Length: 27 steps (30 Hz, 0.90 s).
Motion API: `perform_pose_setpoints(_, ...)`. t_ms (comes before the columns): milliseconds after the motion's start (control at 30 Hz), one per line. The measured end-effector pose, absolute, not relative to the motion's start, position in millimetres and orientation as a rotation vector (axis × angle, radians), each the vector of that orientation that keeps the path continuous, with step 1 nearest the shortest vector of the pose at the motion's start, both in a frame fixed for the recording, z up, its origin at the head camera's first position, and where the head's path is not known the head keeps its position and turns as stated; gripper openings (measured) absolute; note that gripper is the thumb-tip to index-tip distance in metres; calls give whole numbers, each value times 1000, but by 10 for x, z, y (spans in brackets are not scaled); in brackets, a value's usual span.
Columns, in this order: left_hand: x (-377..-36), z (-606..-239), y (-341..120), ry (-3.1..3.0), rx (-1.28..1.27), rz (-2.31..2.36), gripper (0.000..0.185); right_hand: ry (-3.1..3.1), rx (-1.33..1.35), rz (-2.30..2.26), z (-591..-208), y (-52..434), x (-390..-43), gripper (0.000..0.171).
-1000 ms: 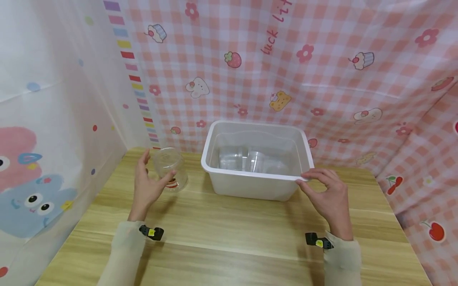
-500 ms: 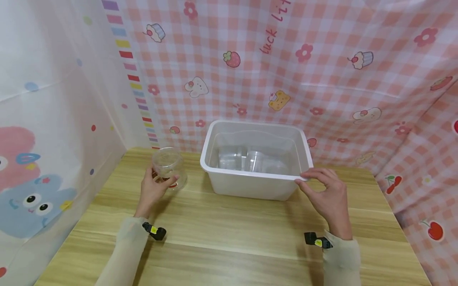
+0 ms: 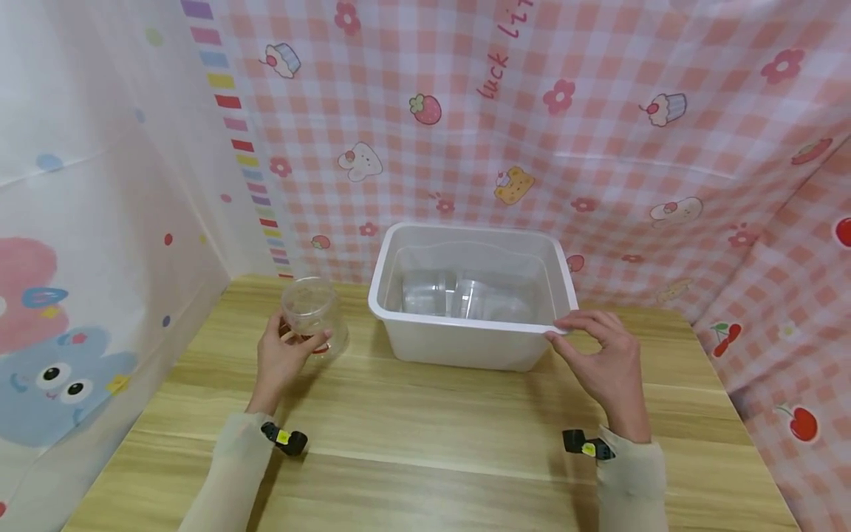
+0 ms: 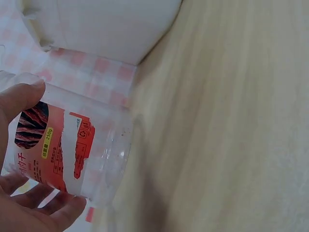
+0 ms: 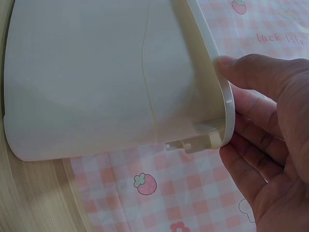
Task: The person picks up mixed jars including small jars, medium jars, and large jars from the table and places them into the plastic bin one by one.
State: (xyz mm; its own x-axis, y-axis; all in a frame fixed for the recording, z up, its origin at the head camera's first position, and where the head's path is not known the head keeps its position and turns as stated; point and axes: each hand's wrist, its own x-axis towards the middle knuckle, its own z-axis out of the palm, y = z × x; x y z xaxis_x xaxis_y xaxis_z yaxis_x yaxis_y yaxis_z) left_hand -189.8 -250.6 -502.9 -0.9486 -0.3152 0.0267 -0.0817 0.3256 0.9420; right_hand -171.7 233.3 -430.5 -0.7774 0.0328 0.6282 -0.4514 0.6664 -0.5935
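My left hand (image 3: 282,362) grips a clear plastic jar (image 3: 311,297) at the left of the table, thumb in front and fingers behind it. In the left wrist view, a torn red label (image 4: 53,145) with a dark meat picture and "250g" shows on the jar's side. My right hand (image 3: 608,366) holds the front right corner of a white plastic bin (image 3: 465,346), its thumb and fingers at the rim (image 5: 223,87). Inside the bin lie clear plastic jars (image 3: 425,295), partly hidden by the front wall.
The bin stands on a wood-grain table (image 3: 412,443), close to a pink checked curtain (image 3: 452,148) behind it. A white printed curtain (image 3: 120,222) hangs along the left side. Each wrist wears a black strap (image 3: 286,437) with a small camera.
My left hand was spread beside the jar a second ago; its fingers and thumb have since taken hold of it. My right hand has kept its place on the bin's rim.
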Motion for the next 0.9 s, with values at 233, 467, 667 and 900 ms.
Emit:
perform_pose_setpoints(233,-1858,-4819,-2462,-2368,335,-1632,88,-2266,324,1023,-4310,2349,-1734,20)
perform_pose_setpoints(467,-1802,-4572,-2395,-2337,267,-1570,83,-2270,324,1019,-4311,2348,-1737,20)
perform_pose_setpoints(667,-1773,-4397,-2332,-2299,200,-1553,82,-2271,326,1031,-4306,2346,-1730,20)
perform_pose_setpoints(900,-1720,-4214,-2271,-2256,122,-1497,76,-2272,330,1048,-4306,2344,-1721,19)
